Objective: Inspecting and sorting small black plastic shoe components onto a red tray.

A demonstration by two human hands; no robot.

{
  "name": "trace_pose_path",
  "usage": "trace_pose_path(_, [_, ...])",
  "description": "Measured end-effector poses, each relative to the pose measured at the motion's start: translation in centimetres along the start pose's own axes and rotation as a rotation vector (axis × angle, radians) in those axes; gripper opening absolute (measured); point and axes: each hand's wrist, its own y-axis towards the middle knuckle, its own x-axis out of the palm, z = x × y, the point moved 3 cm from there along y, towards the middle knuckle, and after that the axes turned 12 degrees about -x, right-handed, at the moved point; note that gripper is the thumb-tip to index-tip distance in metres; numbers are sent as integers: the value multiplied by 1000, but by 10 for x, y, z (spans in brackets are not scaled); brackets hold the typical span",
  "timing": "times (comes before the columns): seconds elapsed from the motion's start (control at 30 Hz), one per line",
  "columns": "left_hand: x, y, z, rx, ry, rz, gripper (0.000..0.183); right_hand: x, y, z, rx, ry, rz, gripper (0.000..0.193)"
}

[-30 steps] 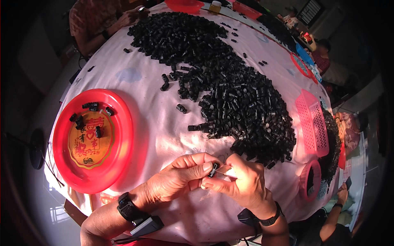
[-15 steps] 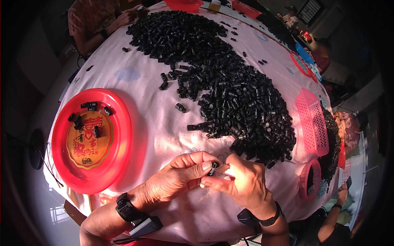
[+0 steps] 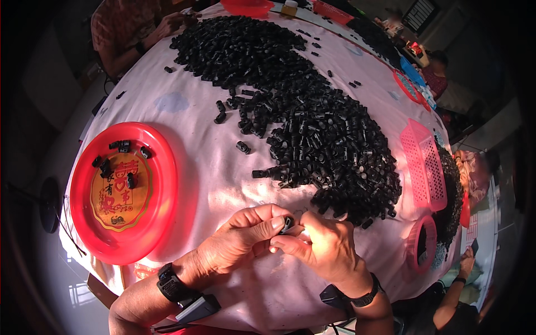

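My left hand (image 3: 245, 237) pinches a small black plastic cylinder (image 3: 287, 224) with a pale-edged opening, between thumb and forefinger. Close against it, my right hand (image 3: 326, 248) is closed, thumb and fingers together, around a thin pale piece (image 3: 303, 234) whose kind I cannot make out. Its tip meets or nearly meets the cylinder; the fingers partly hide the contact. Just beyond both hands spreads a large heap of similar black cylinders (image 3: 335, 145). To the left, a round red plastic tray (image 3: 159, 223) with a printed yellow centre holds several more.
A pink perforated basket (image 3: 410, 145) and a round pink basket (image 3: 413, 245) stand at the right. Loose cylinders (image 3: 243, 147) lie beside the heap on the pale pink cloth (image 3: 206, 184). A person (image 3: 120, 33) sits at the far left; others sit along the right.
My right hand has shifted slightly left and turned, its fingers now curled tighter round the pale piece. The left hand keeps the cylinder, moved slightly left. The view has shifted a little.
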Motion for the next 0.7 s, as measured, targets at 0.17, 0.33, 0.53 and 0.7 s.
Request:
trace_pose_path(0.17, [-4,2,-3,8,-35,-19,22,-6,3,-2,7,-2,-12,49])
trace_pose_path(0.33, [-5,2,-3,9,7,-16,24,-3,0,2,39,3,-26,49])
trace_pose_path(0.53, [-3,-3,-3,100,-12,29,25,-2,-2,9,58,230,4,44])
trace_pose_path(0.7, [1,-44,27,520,-265,108,26,-22,8,45,273,37,96,37])
